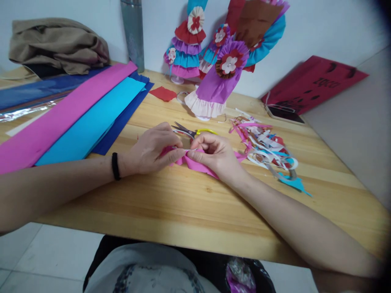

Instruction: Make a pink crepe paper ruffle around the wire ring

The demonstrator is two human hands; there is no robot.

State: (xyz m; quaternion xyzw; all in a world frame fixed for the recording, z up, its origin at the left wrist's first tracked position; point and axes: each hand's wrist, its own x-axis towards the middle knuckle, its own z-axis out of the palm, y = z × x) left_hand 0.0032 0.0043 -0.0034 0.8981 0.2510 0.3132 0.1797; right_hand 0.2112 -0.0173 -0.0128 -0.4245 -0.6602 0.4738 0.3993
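Observation:
A strip of pink crepe paper lies gathered between my hands, low over the middle of the table. My left hand, with a black band on its wrist, pinches the strip's upper edge between thumb and fingers. Close beside it, my right hand pinches the same edge, which shows a thin white line. Just behind the fingertips, scissors with yellow handles and dark blades lie on the table. A ring-shaped roll, perhaps tape, shows partly beside the scissors; my fingers hide the rest.
Folded pink and blue crepe paper lie at left. Paper dresses on stands rise behind. At right lies a heap of paper scraps. A red bag leans on the wall near a phone; a bottle stands at back left.

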